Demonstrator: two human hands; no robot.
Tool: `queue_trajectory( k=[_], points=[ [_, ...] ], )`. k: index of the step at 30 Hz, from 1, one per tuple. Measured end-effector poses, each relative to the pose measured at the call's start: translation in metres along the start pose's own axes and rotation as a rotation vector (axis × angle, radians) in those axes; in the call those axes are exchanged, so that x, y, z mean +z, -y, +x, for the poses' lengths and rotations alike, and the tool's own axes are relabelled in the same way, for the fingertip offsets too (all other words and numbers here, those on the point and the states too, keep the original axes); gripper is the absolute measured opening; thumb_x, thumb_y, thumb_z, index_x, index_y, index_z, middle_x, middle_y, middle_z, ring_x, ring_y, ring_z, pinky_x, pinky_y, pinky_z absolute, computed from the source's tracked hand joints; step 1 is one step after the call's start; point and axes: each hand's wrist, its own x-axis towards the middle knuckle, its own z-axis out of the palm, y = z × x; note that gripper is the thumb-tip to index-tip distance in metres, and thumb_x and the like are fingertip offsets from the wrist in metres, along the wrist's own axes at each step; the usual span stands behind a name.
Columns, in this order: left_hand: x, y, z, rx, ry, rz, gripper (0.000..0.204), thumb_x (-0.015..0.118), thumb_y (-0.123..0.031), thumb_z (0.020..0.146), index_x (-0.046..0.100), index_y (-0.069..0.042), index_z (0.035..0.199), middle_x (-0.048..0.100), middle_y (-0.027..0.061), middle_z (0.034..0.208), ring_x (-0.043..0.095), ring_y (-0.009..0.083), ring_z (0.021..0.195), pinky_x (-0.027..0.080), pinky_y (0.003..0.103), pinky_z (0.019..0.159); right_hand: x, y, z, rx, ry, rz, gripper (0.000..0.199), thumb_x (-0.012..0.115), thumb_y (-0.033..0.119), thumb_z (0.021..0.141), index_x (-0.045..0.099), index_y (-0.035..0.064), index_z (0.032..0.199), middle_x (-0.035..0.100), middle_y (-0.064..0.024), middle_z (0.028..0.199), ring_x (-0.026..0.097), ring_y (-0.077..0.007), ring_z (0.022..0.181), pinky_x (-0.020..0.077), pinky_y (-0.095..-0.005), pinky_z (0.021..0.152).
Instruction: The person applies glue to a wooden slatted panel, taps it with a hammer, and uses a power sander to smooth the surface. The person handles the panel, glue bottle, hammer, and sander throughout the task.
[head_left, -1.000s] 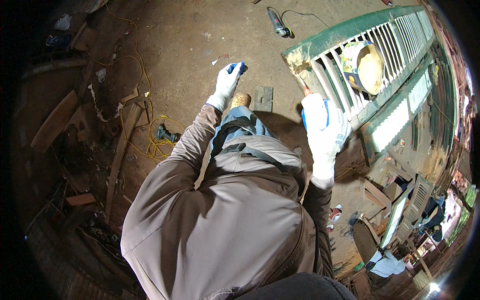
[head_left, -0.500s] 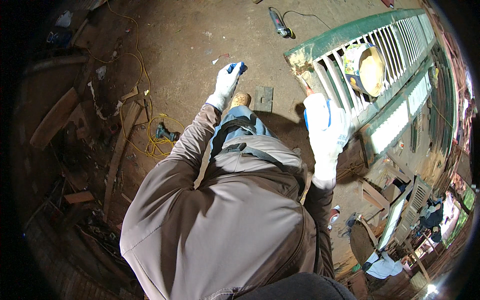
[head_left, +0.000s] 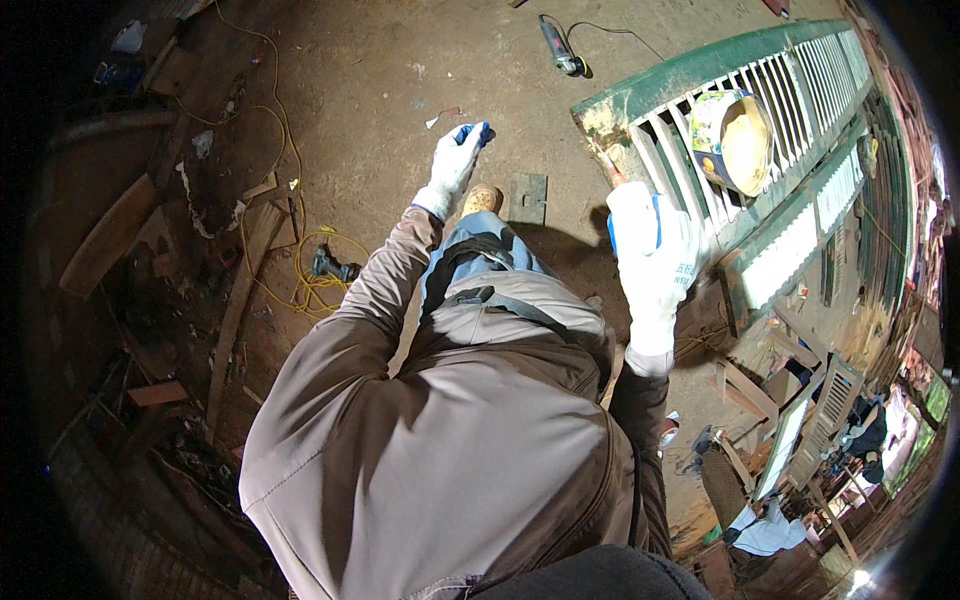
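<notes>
My right hand (head_left: 655, 250), in a white glove with a blue palm, is closed round a thin tool with a reddish handle (head_left: 615, 178); glare and the glove hide most of it. Its front end lies at the near left corner of a green and white louvred shutter (head_left: 650, 88), where the paint is worn to a pale patch. On the slats, a tilted tub (head_left: 708, 130) holds beige paste. My left hand (head_left: 455, 165), gloved alike, is raised over the floor with its fingers curled in. Whatever it may hold is hidden.
An angle grinder (head_left: 562, 48) with a cord lies beyond the shutter's left end. A flat grey board (head_left: 527, 198) is by my boot (head_left: 483, 198). To the left are a cordless drill (head_left: 333, 264), a yellow cable (head_left: 318, 292) and wood pieces (head_left: 240, 310). Another louvred panel (head_left: 830, 415) leans at lower right.
Hardly anything differs. The right hand and its tool have shifted very slightly at the shutter's corner; the left hand keeps its place.
</notes>
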Motion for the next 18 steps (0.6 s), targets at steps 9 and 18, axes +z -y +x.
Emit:
queue_trajectory(
  k=[9, 18],
  points=[
    [0.005, 0.013, 0.004, 0.05, 0.033, -0.044, 0.03, 0.066, -0.034, 0.101, 0.076, -0.006, 0.102, 0.072, -0.0023, 0.09, 0.056, 0.007, 0.076, 0.043, 0.025, 0.068, -0.004, -0.004, -0.016, 0.064, 0.014, 0.043, 0.05, 0.083, 0.029, 0.083, 0.068, 0.0016, 0.122, 0.067, -0.0198, 0.105, 0.063, -0.0389, 0.099, 0.05, -0.0509, 0.088],
    [0.005, 0.016, 0.007, 0.02, 0.064, -0.014, 0.031, 0.065, -0.037, 0.102, 0.075, -0.008, 0.105, 0.069, -0.0027, 0.091, 0.054, 0.0077, 0.077, 0.042, 0.027, 0.068, -0.006, -0.004, -0.013, -0.005, -0.057, -0.049, 0.05, 0.08, 0.041, 0.081, 0.066, 0.0079, 0.116, 0.065, -0.0104, 0.096, 0.06, -0.0325, 0.088, 0.0448, -0.0478, 0.081]
  ],
)
